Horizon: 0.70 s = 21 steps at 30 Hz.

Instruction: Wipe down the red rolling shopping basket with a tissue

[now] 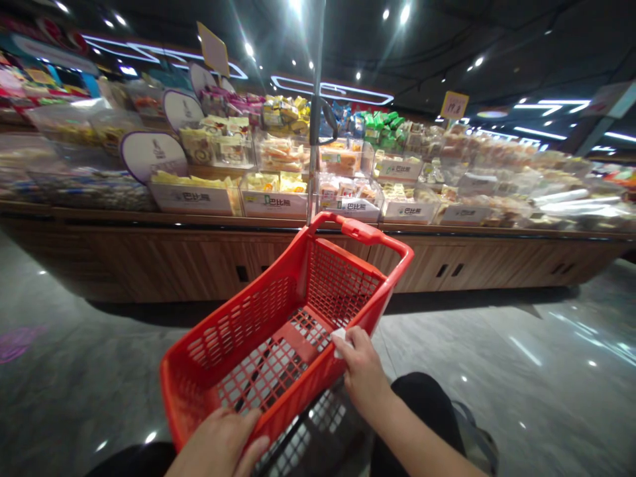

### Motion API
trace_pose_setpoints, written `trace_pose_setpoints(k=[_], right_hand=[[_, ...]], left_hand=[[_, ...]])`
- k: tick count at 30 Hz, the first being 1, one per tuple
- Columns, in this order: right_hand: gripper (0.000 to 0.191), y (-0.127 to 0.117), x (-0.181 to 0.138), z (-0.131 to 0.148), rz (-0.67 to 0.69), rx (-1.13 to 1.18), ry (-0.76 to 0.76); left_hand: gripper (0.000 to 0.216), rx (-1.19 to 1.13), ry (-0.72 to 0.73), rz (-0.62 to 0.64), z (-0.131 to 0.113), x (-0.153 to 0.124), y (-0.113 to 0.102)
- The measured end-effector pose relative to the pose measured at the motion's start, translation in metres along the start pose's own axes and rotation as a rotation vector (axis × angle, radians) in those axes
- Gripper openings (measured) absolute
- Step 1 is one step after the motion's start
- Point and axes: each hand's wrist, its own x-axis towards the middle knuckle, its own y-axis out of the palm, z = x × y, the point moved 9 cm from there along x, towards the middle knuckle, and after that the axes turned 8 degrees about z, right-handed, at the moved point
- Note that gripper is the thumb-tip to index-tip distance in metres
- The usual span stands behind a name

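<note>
A red plastic shopping cart (233,324) stands in front of me with its basket bare inside. Its handle (362,230) points toward the display counter. My left hand (223,437) grips the near rim at the cart's lower end, with the thumb on the outer side and the other fingertips hidden. Farther along the same rim, my right hand (362,361) is closed on a crumpled white wipe (342,336), pressing it against the red plastic. Whether it is paper or cloth I cannot tell.
Behind the cart runs a wood-panelled counter (199,262) with clear bins of packaged snacks (348,189). A grey pole (317,73) rises from its edge. Below is a shiny grey floor (462,364). A dark bag (477,430) is beside my leg at the lower right.
</note>
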Motion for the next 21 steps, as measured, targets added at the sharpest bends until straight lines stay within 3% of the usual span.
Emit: trace_pose_setpoints(k=[3,9,16,21], right_hand=[[0.050,-0.001,-0.001,0.002,-0.010,0.034,0.010],[0.050,0.002,-0.004,0.002,-0.014,-0.006,-0.046],[0.050,-0.030,0.011,-0.039,-0.145,-0.108,0.081],[0.046,-0.001,-0.002,-0.006,-0.071,-0.024,-0.008]], left_hand=[[0.039,-0.009,-0.142,0.075,-0.009,0.022,-0.002],[0.042,0.096,-0.194,0.050,-0.049,0.072,-0.008],[0.047,0.135,-0.263,0.014,-0.051,0.074,-0.003],[0.046,0.141,-0.227,-0.015,-0.053,0.073,0.000]])
